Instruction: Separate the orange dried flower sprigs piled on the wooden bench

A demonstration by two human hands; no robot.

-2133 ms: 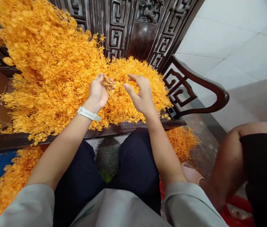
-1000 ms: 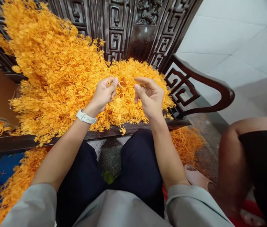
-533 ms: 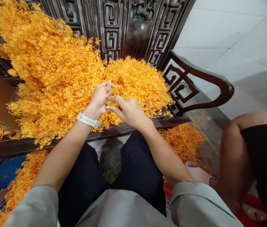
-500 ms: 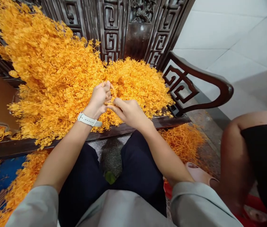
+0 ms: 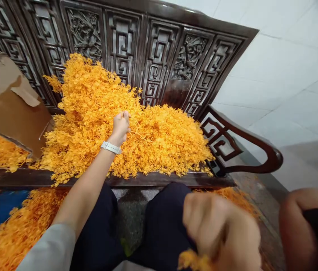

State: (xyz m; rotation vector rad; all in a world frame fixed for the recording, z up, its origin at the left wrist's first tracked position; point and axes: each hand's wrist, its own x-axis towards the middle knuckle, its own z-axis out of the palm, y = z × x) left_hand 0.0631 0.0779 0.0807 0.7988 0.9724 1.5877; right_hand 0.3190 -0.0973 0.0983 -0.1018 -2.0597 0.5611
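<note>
Head view. Left hand (image 5: 121, 126) sits at centre frame, fingers curled closed on thin orange stems at the crest of the orange sprig pile (image 5: 159, 145); white watch (image 5: 111, 147) on the wrist just below. The stems it grips run out to the right of the fist, roughly horizontal across the frame.

Right hand (image 5: 221, 229) is at lower right, close to the lens and blurred, fisted, with a tuft of orange sprigs (image 5: 194, 260) showing beneath it; the grip itself is too smeared to read. It lies well apart from the pile, below and right of it, over the right knee.

The pile covers the carved wooden bench (image 5: 159, 180), upper centre of frame. Left hand is the nearer one, touching it.

Another person's knee (image 5: 300, 222) at far right.
</note>
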